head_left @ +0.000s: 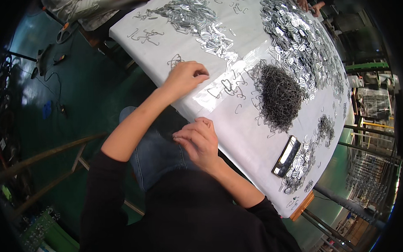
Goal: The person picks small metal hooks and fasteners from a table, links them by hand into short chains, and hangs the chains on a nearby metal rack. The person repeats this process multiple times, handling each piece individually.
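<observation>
My left hand (185, 79) is over the near edge of the white-covered table (237, 129), its fingers curled in toward the thumb. What it holds, if anything, is hidden. Closer to my body, my right hand (201, 141) is off the table edge above my lap, thumb and fingers pinched together; anything between them is too small to make out. Loose bent wire hooks (228, 86) lie to the right of my left hand. More wire hooks (175, 60) lie just beyond it. Farther right rises a dense heap of dark wire hooks (280, 96).
Small flat silver metal pieces are spread in a large pile (291, 29) and a smaller pile (188, 13). A dark phone-like device (286, 156) lies beside more silver pieces (300, 164). Another person's hand (302, 1) is at the far edge. A wooden chair rail (47, 153) stands left.
</observation>
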Action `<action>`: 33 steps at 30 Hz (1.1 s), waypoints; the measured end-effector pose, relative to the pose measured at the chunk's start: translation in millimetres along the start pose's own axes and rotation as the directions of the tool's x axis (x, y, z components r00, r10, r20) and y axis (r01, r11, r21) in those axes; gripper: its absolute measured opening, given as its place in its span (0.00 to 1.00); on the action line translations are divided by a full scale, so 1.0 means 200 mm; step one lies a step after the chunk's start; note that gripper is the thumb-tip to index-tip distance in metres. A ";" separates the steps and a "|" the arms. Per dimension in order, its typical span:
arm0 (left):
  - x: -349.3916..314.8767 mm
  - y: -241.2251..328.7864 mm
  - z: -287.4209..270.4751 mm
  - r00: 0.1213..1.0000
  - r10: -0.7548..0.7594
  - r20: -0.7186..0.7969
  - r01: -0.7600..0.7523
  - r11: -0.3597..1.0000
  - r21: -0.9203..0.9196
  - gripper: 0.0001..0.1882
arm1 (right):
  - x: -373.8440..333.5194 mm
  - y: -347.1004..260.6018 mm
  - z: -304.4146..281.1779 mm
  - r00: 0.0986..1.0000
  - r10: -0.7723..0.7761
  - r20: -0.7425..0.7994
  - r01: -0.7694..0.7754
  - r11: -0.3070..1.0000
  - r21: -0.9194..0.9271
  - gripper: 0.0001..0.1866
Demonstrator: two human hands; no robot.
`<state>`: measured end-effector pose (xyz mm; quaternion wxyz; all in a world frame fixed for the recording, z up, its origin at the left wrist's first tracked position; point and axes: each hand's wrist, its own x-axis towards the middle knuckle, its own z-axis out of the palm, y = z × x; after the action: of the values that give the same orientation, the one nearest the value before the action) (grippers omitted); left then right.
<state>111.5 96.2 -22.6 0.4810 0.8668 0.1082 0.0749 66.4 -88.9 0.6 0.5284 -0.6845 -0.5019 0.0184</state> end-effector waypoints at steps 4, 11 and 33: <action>0.29 0.05 0.32 0.990 -0.062 -0.126 0.104 0.927 0.360 0.11 | -0.05 0.02 -0.05 0.998 0.061 0.003 -0.061 0.998 -0.003 0.09; 0.34 0.02 0.47 0.988 -0.048 -0.147 0.100 0.923 0.371 0.09 | -0.09 0.09 -0.11 0.993 0.114 0.005 -0.114 0.993 -0.002 0.10; -0.68 0.25 0.03 0.904 -0.341 -0.258 0.150 0.819 -0.554 0.07 | -0.11 0.07 0.01 0.978 0.190 -0.092 -0.199 0.974 -0.106 0.04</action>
<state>-12.2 31.3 12.9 0.6766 0.6548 0.2790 0.1886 64.0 -101.6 -20.7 0.5041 -0.7596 -0.4108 0.0134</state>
